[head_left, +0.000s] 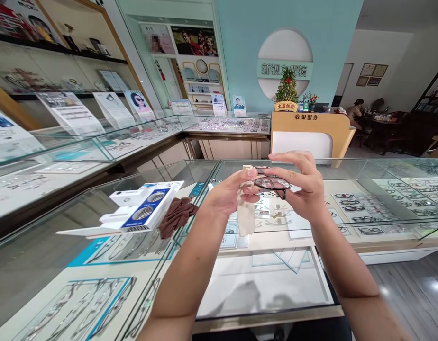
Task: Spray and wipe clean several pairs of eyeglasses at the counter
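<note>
- The glasses (272, 182) are at the centre of the frame, raised above the glass counter (205, 176) between the two hands.
- The left hand (235, 192) is nearly closed, its thumb and fingers pinching a pale cloth (246, 220) against the near end of the glasses; the cloth's lower part hangs free below the fingers.
- The right hand (304, 184) is half open, steadying the other side of the frame with thumb and fingers, while its uppermost finger stretches out clear of it.
- Gripping from both sides seems meant to keep so light an object from twisting; the cloth probably lets the left fingers press without bare skin on the lens.
- The glasses look thin and dark-rimmed, with a clear, rounded lens showing and a dark hinge end toward the right hand. The other lens is mostly hidden by fingers and cloth, and how the temples lie is hard to tell.
- At left of centre, a blue-and-white box (148, 208) and a crumpled brown cloth (178, 215) sit on the counter, apparently set aside to leave the hands room.
</note>
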The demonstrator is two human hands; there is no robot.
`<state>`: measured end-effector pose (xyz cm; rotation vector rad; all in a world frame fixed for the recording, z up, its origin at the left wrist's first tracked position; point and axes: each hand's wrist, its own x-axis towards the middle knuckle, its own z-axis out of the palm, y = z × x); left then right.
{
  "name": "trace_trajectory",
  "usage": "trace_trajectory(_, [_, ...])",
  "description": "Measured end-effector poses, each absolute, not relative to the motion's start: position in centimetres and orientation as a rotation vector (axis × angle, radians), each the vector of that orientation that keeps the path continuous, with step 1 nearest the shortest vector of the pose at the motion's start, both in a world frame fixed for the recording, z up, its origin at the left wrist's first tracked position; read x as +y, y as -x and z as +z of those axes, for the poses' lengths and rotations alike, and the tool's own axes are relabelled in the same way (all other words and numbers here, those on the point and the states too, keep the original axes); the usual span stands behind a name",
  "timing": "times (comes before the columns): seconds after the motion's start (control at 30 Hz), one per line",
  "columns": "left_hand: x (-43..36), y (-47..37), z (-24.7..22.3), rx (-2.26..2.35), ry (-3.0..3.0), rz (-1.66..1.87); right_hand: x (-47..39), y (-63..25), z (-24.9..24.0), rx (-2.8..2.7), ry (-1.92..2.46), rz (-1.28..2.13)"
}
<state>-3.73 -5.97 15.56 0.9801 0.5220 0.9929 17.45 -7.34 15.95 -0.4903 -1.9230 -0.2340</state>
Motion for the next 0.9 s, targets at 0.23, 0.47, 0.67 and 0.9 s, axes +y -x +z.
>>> trace_trajectory(0.23, [-4.9,3.2,15.7,0.508,-0.94,0.88,-7.5,-17.5,16.2,-2.023,0.529,-0.099])
trace_trajectory(0.47, [-3.3,2.4,14.8,0.577,-1.075,0.855,-5.4,-18.4,15.8,-2.002,0.569,0.0])
trace_trajectory(0.67, [0.2,3.8,11.2,0.869,-1.474,0.787,-2.5,-20.2,15.1,-1.929,0.81,-0.078])
trace_trajectory(0.9, [4.7,5.1,3.0,0.59,-1.41,0.173,5.3,-21.8,13.2,-2.202,1.301,-0.133])
